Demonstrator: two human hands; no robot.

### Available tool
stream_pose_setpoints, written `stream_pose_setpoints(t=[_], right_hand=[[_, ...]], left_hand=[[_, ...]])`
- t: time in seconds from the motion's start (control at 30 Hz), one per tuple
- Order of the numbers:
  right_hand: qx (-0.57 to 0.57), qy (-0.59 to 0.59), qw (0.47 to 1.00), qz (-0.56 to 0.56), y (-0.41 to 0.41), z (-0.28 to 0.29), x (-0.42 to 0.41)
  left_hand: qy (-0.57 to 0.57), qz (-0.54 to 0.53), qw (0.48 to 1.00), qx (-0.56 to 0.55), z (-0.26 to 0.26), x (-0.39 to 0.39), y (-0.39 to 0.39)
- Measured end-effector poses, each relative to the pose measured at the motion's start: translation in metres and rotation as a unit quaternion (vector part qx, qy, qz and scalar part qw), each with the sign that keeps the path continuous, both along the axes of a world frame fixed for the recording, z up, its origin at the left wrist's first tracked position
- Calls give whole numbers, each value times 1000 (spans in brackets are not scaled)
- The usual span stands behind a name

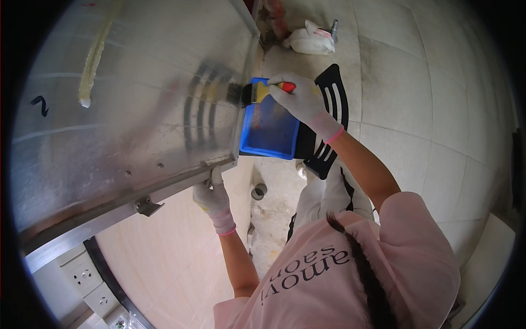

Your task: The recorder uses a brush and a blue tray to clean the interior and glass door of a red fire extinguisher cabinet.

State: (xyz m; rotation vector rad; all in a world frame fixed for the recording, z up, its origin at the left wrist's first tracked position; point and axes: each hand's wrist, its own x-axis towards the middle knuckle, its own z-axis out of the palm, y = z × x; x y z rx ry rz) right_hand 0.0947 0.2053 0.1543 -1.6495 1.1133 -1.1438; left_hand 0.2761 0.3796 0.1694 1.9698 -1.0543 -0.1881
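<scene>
In my gloved right hand [298, 96] is a paint brush [263, 91] with black bristles, a yellow part and a red handle end. Its bristles are at the right rim of a large metal panel [156, 98], over the far left corner of a shallow blue plastic tray [268, 154]. Whether the bristles touch the rim, I cannot tell. My gloved left hand [213, 197] is at the panel's near edge, thumb up against the metal frame; its other fingers are partly hidden. The tray rests on a black seat beside a slotted black backrest [333, 98].
A white bag [314, 40] lies on the tiled floor beyond the tray. A round pipe opening [259, 191] is in the floor near my feet. A metal bracket [147, 206] juts from the panel's near edge. Wall sockets [82, 276] are at the lower left.
</scene>
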Motion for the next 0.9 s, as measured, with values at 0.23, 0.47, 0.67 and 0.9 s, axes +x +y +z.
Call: stream_pose_setpoints(t=[0.23, 0.47, 0.67, 0.9], right_hand=[[3, 6, 996, 86, 1, 0, 1], [26, 10, 998, 61, 1, 7, -3], [-7, 31, 999, 11, 2, 13, -9], [-47, 76, 996, -29, 3, 7, -8]], left_hand=[[3, 1, 1000, -10, 1, -3, -3], [-18, -3, 1000, -13, -1, 0, -1], [-26, -4, 999, -34, -6, 0, -1], [-31, 0, 999, -34, -5, 0, -2]])
